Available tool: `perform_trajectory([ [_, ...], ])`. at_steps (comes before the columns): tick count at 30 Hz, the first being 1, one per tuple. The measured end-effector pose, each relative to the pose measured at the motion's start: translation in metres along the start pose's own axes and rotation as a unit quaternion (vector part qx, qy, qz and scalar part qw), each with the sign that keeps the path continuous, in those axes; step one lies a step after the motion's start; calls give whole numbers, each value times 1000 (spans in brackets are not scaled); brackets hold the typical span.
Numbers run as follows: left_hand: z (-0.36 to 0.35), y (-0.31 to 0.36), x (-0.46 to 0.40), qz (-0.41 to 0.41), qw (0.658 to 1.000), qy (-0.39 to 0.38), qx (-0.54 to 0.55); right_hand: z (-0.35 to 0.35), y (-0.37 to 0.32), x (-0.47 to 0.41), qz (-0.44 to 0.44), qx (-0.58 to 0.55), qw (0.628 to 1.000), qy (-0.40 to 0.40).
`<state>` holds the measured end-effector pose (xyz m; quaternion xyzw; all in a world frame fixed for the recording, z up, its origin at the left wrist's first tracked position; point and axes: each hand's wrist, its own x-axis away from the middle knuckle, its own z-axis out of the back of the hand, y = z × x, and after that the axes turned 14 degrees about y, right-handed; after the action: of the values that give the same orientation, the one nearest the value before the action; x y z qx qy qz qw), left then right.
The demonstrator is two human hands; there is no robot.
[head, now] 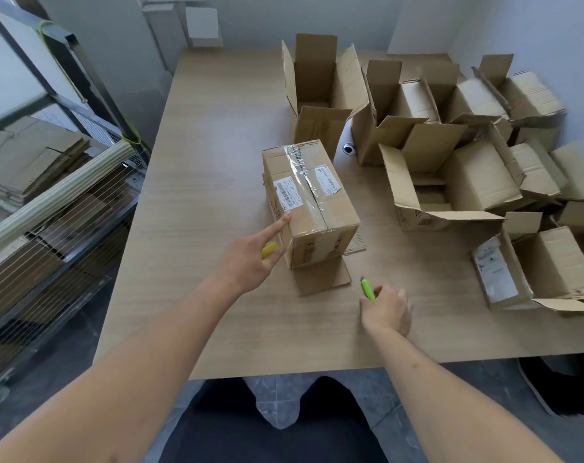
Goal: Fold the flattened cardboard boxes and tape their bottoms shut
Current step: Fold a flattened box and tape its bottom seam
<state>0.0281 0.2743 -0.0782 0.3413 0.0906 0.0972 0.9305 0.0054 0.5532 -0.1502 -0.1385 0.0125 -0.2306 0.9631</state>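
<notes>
Nearest the viewer, two bare forearms reach over a wooden table (217, 162). The right hand (385, 310) rests low on the tabletop, fingers curled around a green cutter (367, 289) that points away from the body. To its left and slightly farther, the left hand (250, 259) has its index finger extended, the tip touching the near left edge of a taped box (309, 202); a small yellow object (269, 249) sits between its other fingers. The box stands sealed side up, clear tape along its seam. Beyond and to the right lie many open boxes (450, 175). At far left, a wire cart (50, 202) holds flattened cardboard.
</notes>
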Motion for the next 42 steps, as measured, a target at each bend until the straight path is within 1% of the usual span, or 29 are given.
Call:
perform_trajectory([
  [3,2,5,1,14,1000,-3,7,-1,2,-3,-3,-6,1000,-10],
  [6,5,5,1,19,1000,0,11,3,2,2,12,-2,1000,-25],
  [9,8,4,3,32,999,2,28,13,-5,13,44,-51,997,-37],
  [11,11,5,6,51,998,0,42,22,-13,23,85,-104,990,-36],
  [13,12,6,9,69,996,12,55,29,-22,31,140,-169,975,-31],
  [15,12,4,10,88,994,34,63,33,-28,38,211,-221,952,-33],
  [18,12,2,13,119,988,49,89,38,-43,48,307,-264,914,-15],
  [21,16,2,15,136,983,57,110,43,-63,58,358,-293,886,19],
  [23,18,3,16,142,981,62,117,46,-73,66,369,-306,877,22],
  [29,23,6,19,146,980,67,121,45,-86,78,389,-303,870,19],
  [42,26,13,22,142,983,78,91,43,-97,79,398,-259,880,10],
])
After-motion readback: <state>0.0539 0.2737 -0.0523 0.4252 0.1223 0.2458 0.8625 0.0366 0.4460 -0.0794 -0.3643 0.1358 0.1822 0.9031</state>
